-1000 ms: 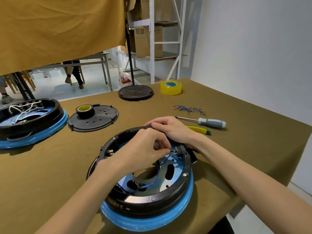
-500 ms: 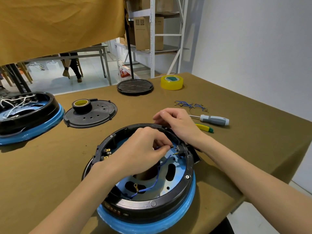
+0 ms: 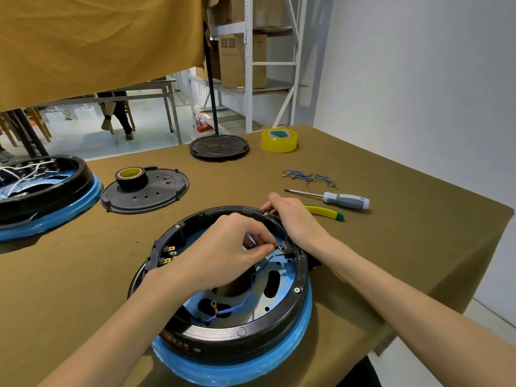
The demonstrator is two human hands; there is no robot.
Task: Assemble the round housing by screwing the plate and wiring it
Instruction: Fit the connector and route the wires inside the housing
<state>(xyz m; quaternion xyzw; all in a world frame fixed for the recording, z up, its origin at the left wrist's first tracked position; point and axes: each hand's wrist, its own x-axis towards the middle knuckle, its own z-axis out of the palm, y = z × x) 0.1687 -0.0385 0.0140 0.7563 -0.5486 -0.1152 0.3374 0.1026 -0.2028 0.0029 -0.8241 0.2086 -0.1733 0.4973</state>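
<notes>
Yellow tape roll (image 3: 279, 140) near far edge of surface (image 3: 405, 233); black stand base (image 3: 219, 148) just beside it; metal shelving (image 3: 268, 62) with cardboard boxes (image 3: 242, 61) behind

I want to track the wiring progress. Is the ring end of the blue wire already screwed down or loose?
Loose. The ring end lies free over a dark opening in the plate, with no screw through it.
</notes>
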